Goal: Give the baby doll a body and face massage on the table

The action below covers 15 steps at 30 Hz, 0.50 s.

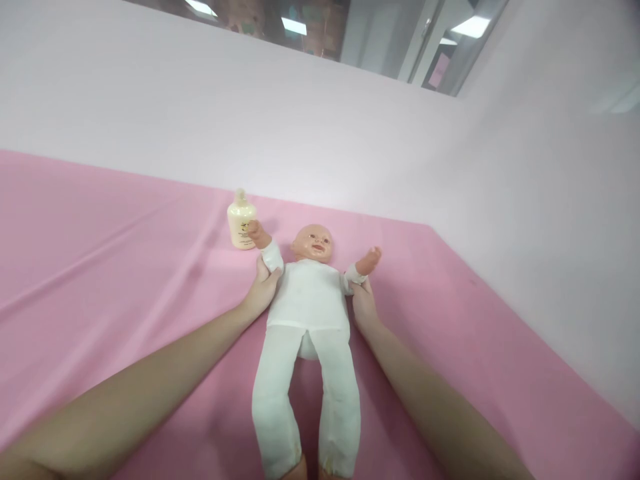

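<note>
A baby doll [310, 293] in a white top and white trousers lies on its back on a pink sheet [150, 267], head toward the wall. My left hand [263, 285] is closed round the doll's arm on the left, at the white sleeve. On the other side my right hand [364, 303] grips the doll's other arm below its wrist. Both doll hands stick out above my grip, raised and spread outward. Some of my fingers are hidden behind the sleeves.
A cream pump bottle [242, 223] stands just behind the doll's hand on the left, close to the wall. White walls [300, 133] border the pink surface at the back and right. High up is a window [380, 33] with reflections.
</note>
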### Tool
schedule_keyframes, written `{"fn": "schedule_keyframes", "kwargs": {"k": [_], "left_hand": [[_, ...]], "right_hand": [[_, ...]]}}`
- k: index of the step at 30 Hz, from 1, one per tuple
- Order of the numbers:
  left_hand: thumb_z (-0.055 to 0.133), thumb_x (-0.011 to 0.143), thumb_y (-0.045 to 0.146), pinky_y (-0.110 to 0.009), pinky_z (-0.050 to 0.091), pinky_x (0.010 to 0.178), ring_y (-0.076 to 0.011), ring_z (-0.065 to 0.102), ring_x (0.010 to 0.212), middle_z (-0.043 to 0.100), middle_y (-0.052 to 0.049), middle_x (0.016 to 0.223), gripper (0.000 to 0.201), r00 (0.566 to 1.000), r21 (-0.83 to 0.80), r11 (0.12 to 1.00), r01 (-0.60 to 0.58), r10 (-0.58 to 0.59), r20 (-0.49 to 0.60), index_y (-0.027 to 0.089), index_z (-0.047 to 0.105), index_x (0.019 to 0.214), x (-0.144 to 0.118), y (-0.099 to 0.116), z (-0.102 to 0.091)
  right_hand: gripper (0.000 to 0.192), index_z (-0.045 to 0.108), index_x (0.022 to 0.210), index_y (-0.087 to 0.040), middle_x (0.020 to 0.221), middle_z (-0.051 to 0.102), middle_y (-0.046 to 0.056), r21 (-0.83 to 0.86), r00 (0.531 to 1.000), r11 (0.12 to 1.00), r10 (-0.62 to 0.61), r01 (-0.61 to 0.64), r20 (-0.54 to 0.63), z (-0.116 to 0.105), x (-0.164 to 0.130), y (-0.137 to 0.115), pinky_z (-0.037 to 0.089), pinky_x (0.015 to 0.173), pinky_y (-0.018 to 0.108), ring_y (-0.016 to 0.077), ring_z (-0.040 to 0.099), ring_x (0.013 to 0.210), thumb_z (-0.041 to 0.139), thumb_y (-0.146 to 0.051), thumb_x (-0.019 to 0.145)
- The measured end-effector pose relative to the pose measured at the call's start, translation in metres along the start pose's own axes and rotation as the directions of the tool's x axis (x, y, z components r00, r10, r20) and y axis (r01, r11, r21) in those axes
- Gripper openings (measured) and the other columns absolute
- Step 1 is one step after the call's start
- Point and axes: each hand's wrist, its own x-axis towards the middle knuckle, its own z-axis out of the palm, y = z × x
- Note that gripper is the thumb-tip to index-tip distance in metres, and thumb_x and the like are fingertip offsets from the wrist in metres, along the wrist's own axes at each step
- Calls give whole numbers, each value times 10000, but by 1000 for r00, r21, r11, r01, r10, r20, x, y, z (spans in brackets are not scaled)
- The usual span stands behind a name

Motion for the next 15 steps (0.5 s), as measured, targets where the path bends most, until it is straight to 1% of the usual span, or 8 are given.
{"fn": "schedule_keyframes", "kwargs": {"k": [3,7,10,13,15], "left_hand": [[483,904,369,-436,292,1149,-232,394,1318,402,-103,1364,529,998,-20,999,45,-46,-36,239,235,1353,-1,1,-1],[490,898,366,-433,308,1139,-235,411,1305,418,-97,1346,544,999,2,999,37,-37,-37,243,235,1362,-1,0,-1],[495,887,325,-440,309,1139,-239,420,1301,444,-97,1343,553,1000,16,1000,-22,22,11,228,259,1379,0,-3,1],[516,856,269,-466,266,1158,-254,385,1334,449,-91,1377,555,991,61,992,-106,100,86,229,342,1381,2,-6,0],[529,829,228,-478,240,1166,-262,359,1352,448,-85,1395,566,982,105,984,-145,130,139,239,395,1379,2,-6,-1]], "right_hand": [[452,536,1229,-254,1195,656,27,14,1000,1000,16,-16,-16,-1,3,3,488,962,413,224,608,1100,510,-346,787],[489,538,1252,-239,1261,634,44,38,994,994,103,-102,-21,-3,3,-1,453,1024,439,239,578,1185,539,-355,777],[498,556,1242,-227,1258,635,57,42,991,990,134,-133,-13,-2,2,-7,420,1060,453,255,569,1198,577,-346,759],[520,545,1259,-235,1310,599,48,0,997,997,74,-74,-12,1,1,-10,380,1092,447,250,530,1241,585,-320,747],[496,552,1246,-237,1303,603,45,-11,999,999,39,-38,14,3,0,-10,394,1074,444,243,538,1222,564,-317,757]]}}
